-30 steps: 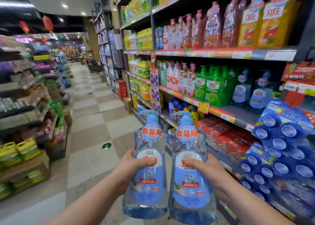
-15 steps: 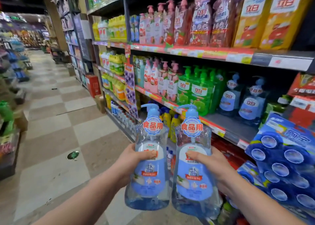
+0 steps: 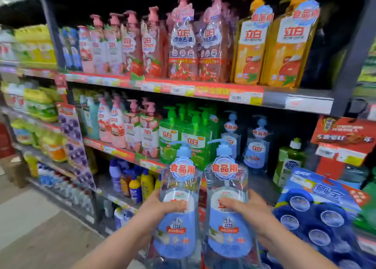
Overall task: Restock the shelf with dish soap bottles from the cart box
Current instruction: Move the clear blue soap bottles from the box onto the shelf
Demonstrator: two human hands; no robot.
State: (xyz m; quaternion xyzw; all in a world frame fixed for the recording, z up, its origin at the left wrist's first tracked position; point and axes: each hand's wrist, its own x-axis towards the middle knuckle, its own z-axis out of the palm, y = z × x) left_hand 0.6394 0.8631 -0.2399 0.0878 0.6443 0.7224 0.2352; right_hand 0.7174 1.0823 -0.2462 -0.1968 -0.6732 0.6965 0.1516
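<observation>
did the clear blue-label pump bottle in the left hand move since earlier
Yes, the bottle moved toward the shelf; its pump now overlaps the green pump bottles.

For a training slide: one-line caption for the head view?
Left hand holds the left dish soap bottle, right hand the right dish soap bottle, facing matching bottles on the shelf.

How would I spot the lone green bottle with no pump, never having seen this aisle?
Start at the two tall orange bottles on the upper shelf, then drop to the shelf below. Just right of the pale blue pump bottles stands one squat green bottle. Unlike the bottles beside it, it has a short white cap instead of a pump.
</observation>
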